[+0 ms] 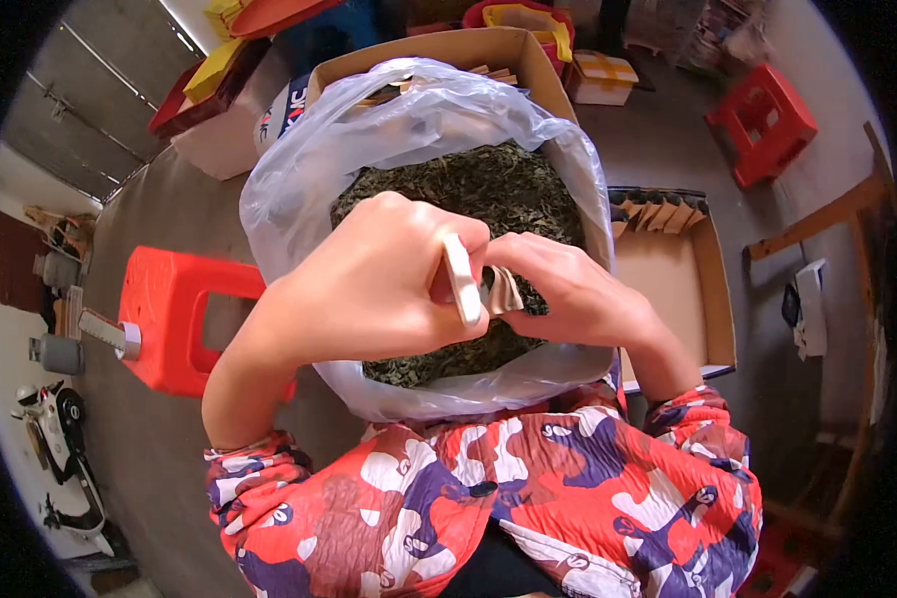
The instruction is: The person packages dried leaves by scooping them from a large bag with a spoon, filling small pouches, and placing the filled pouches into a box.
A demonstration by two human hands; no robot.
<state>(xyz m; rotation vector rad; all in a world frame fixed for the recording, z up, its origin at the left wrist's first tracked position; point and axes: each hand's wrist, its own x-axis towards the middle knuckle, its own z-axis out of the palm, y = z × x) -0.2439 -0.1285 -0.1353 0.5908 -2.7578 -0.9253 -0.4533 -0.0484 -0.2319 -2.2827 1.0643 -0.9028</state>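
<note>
My left hand (379, 279) is closed round a flat, pale handle-like piece (460, 279), which sticks out of the fist. Beside it, my right hand (578, 294) pinches a small tan paper packet (505, 291) between thumb and fingers. Both hands are close together above a clear plastic bag (299, 159) of dried, dark green leaves (498, 184). The bag is open and lines a cardboard box (409, 45). What lies between the two hands is partly hidden by the left fist.
A shallow carton (663, 299) with a row of tan packets (663, 211) stands at the right. On the left is a red stool (164, 319) with a tape roll (128, 341). Another red stool (762, 125) and a wooden frame (817, 219) stand farther right.
</note>
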